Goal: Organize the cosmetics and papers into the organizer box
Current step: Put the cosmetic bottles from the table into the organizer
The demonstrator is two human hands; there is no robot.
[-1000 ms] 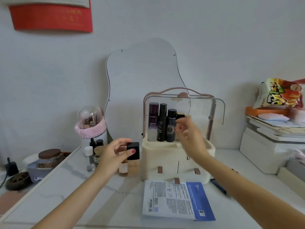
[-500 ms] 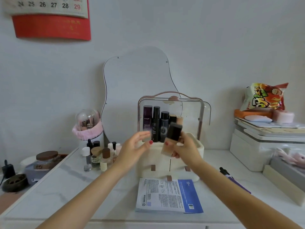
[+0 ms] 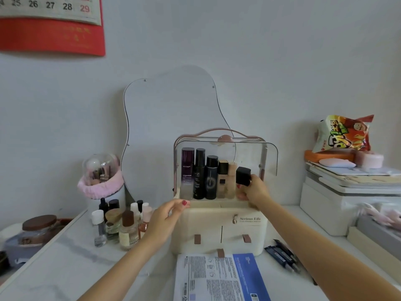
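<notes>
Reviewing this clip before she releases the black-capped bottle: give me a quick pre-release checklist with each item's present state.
1. Right hand grips the black-capped bottle securely: ok.
2. Bottle is inside the organizer box, at the right end of the bottle row: ok.
3. Bottle base is seated on the shelf: cannot tell, hand hides it.
4. Left hand steadies the box's front left edge: ok.
5. Clear lid is raised out of the way: ok.
6. Leaflet is stored: not ok, it lies on the table in front.
</notes>
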